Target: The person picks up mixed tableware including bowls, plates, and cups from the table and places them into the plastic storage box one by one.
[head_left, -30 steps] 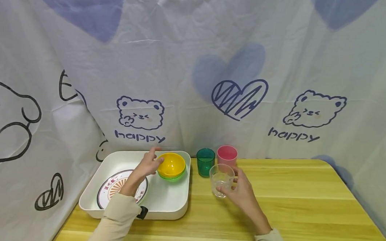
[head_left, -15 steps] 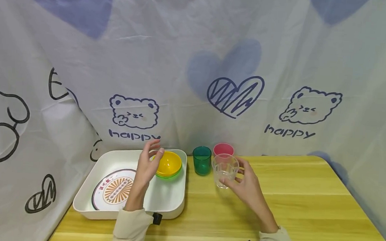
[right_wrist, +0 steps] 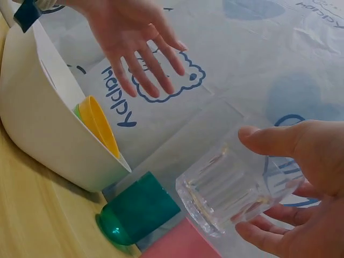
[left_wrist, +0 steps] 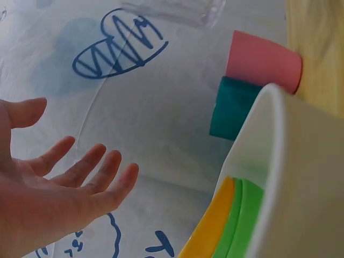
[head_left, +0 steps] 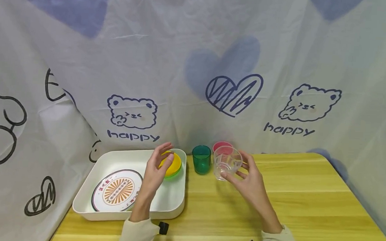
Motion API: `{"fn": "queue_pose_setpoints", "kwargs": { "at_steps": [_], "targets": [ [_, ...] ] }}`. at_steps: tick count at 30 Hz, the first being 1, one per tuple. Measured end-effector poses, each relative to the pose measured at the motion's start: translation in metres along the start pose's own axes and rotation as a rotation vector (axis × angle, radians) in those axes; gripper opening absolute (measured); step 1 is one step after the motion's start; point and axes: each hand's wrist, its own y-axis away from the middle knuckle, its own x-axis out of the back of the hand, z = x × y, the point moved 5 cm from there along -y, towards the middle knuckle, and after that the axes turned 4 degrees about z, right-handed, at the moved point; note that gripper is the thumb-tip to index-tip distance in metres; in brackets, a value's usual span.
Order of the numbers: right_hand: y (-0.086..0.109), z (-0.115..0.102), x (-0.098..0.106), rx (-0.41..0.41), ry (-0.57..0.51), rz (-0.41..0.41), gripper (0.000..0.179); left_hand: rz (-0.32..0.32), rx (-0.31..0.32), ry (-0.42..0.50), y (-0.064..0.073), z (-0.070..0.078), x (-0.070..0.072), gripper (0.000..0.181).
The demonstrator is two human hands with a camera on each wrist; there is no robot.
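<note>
My right hand (head_left: 250, 181) grips a clear glass cup (right_wrist: 231, 185) between thumb and fingers, held above the table in front of a pink cup (left_wrist: 263, 59). My left hand (head_left: 156, 169) hovers over the white basin (left_wrist: 275, 140) with its fingers spread and nothing in them. Under that hand, a yellow bowl (head_left: 175, 164) sits stacked in a green bowl (left_wrist: 243, 215) at the basin's right end. A green cup (head_left: 201, 159) stands beside the basin, just left of the pink cup, which the clear cup partly hides in the head view.
A white plate with a striped orange pattern (head_left: 118, 190) lies in the left part of the basin. The basin rests on a wooden table (head_left: 293, 198). Behind the table hangs a white cloth (head_left: 187, 109) printed with hearts and bears.
My right hand has raised the clear cup, which moves slightly up in the head view. My left hand first drew back from the bowls and rose, then shifted right. The head view has shifted slightly.
</note>
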Motion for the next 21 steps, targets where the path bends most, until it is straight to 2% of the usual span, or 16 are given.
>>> {"fn": "queue_pose_setpoints", "kwargs": {
  "at_steps": [11, 18, 21],
  "targets": [
    [0.006, -0.004, -0.005, 0.005, -0.071, -0.043, 0.085, -0.117, -0.014, 0.034, 0.008, 0.0, -0.023, 0.049],
    [0.006, -0.003, -0.008, 0.026, -0.088, -0.062, 0.085, -0.241, -0.033, 0.048, 0.013, 0.002, -0.039, 0.051],
    [0.007, -0.004, -0.009, 0.037, -0.083, -0.067, 0.085, -0.271, -0.035, 0.042, 0.015, 0.002, -0.045, 0.05]
  ]
}}
